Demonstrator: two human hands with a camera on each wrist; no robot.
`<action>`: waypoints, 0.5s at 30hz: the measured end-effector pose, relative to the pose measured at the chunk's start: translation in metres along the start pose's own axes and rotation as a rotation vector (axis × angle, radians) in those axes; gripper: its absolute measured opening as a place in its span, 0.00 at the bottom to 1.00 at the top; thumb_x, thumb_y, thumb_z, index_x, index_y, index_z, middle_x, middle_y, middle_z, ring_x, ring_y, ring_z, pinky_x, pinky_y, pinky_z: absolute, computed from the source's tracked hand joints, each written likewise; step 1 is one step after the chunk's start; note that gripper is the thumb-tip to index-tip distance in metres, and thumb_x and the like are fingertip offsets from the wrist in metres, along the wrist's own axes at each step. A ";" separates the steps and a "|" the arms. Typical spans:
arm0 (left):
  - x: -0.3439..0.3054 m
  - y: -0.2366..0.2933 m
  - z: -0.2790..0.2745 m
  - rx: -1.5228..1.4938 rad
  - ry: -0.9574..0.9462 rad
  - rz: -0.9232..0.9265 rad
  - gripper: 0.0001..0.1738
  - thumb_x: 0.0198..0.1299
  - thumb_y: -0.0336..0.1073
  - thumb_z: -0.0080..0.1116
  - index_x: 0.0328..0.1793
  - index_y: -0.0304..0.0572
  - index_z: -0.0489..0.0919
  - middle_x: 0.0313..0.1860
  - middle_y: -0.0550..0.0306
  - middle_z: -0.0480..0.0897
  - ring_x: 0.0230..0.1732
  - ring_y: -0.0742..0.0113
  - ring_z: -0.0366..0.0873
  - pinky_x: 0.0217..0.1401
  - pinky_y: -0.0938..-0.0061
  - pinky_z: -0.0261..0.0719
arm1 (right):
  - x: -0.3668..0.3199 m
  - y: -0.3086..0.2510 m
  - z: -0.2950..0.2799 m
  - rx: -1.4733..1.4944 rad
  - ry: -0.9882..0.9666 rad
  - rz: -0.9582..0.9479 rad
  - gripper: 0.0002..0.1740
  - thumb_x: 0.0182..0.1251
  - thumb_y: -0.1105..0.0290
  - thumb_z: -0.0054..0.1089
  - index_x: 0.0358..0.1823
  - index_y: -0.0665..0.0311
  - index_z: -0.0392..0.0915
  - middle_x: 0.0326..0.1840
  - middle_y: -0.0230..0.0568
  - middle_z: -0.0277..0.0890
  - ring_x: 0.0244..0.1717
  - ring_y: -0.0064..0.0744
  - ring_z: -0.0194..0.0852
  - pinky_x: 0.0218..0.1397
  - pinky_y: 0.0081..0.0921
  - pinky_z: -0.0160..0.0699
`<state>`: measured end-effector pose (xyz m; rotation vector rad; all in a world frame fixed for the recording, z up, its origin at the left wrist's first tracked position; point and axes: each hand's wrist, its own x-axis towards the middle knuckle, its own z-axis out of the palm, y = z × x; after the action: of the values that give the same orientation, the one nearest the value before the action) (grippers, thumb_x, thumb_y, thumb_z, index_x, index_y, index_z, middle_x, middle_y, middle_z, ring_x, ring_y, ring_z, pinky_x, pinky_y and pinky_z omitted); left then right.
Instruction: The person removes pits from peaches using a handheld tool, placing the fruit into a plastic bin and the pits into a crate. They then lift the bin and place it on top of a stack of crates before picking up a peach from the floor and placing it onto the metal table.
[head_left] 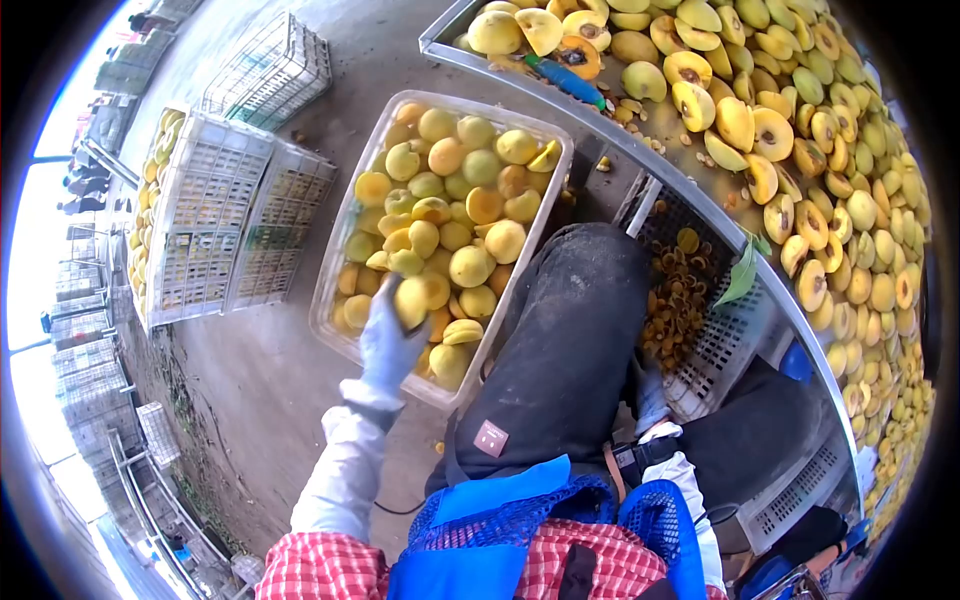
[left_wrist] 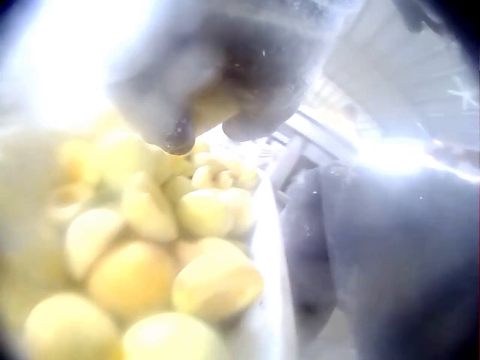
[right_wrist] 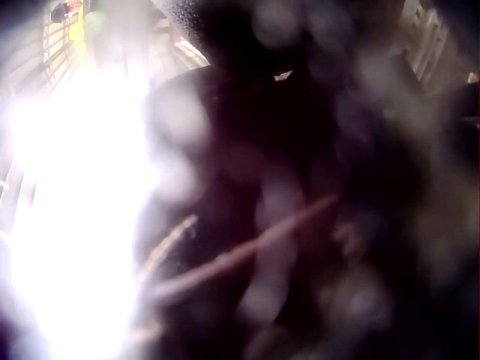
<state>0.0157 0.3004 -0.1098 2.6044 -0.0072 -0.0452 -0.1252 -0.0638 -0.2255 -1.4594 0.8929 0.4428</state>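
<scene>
My left hand [head_left: 388, 345] curls round a peach [head_left: 412, 300] in the heaped crate [head_left: 332, 285] — a rough lift could roll neighbours over the rim — while my right hand [head_left: 650, 400], by my thigh [head_left: 570, 330], is too hidden to tell.

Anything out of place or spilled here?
A green leaf hangs over the table rim, and loose pits lie scattered beside the blue-handled tool. Nothing odd at the left hand, which grips a fruit in the crate.
</scene>
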 end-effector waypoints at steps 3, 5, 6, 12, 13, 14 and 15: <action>0.054 0.055 0.033 0.042 0.022 0.227 0.44 0.46 0.33 0.69 0.72 0.44 0.63 0.63 0.42 0.72 0.60 0.45 0.74 0.61 0.60 0.73 | 0.006 0.009 -0.001 0.085 -0.013 0.024 0.21 0.72 0.60 0.54 0.56 0.70 0.73 0.49 0.49 0.79 0.45 0.34 0.76 0.49 0.29 0.73; 0.098 0.065 0.070 0.148 0.009 0.256 0.46 0.44 0.31 0.64 0.74 0.48 0.60 0.65 0.40 0.70 0.58 0.44 0.73 0.58 0.56 0.75 | 0.004 0.010 -0.001 0.139 -0.012 0.008 0.21 0.71 0.60 0.54 0.56 0.70 0.73 0.49 0.49 0.79 0.46 0.34 0.76 0.49 0.29 0.73; 0.115 0.061 0.098 0.232 0.006 0.344 0.45 0.47 0.31 0.61 0.75 0.49 0.58 0.67 0.38 0.67 0.59 0.45 0.72 0.58 0.55 0.74 | 0.004 0.012 0.000 0.162 -0.014 -0.026 0.21 0.71 0.60 0.54 0.56 0.70 0.73 0.49 0.49 0.79 0.46 0.34 0.75 0.49 0.29 0.73; 0.149 0.082 0.091 0.554 -0.526 0.488 0.38 0.54 0.36 0.53 0.75 0.52 0.60 0.67 0.41 0.66 0.57 0.48 0.75 0.58 0.58 0.74 | 0.013 0.022 0.001 0.013 -0.026 -0.159 0.21 0.71 0.61 0.53 0.55 0.71 0.73 0.50 0.53 0.79 0.45 0.43 0.78 0.50 0.32 0.73; 0.166 0.081 0.079 0.472 -0.619 0.516 0.36 0.54 0.39 0.57 0.72 0.53 0.64 0.63 0.45 0.71 0.56 0.50 0.76 0.56 0.58 0.76 | 0.017 0.023 0.001 -0.025 -0.030 -0.155 0.21 0.71 0.61 0.52 0.55 0.72 0.73 0.50 0.55 0.79 0.46 0.45 0.78 0.51 0.33 0.73; 0.179 0.083 0.076 0.500 -0.505 0.503 0.28 0.57 0.43 0.57 0.66 0.53 0.71 0.55 0.51 0.77 0.53 0.51 0.78 0.54 0.59 0.77 | 0.018 0.025 0.001 -0.041 -0.020 -0.159 0.21 0.71 0.61 0.52 0.54 0.72 0.73 0.50 0.56 0.79 0.47 0.48 0.78 0.51 0.34 0.73; 0.186 0.097 0.068 0.365 -0.386 0.366 0.26 0.59 0.47 0.55 0.63 0.50 0.72 0.52 0.51 0.79 0.50 0.51 0.79 0.52 0.59 0.77 | 0.014 0.021 0.002 -0.062 -0.015 -0.162 0.21 0.71 0.61 0.51 0.54 0.72 0.73 0.50 0.58 0.78 0.48 0.50 0.78 0.51 0.36 0.73</action>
<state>0.1998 0.1795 -0.1241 2.8645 -0.6849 -0.4502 -0.1318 -0.0635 -0.2505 -1.5696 0.7483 0.3628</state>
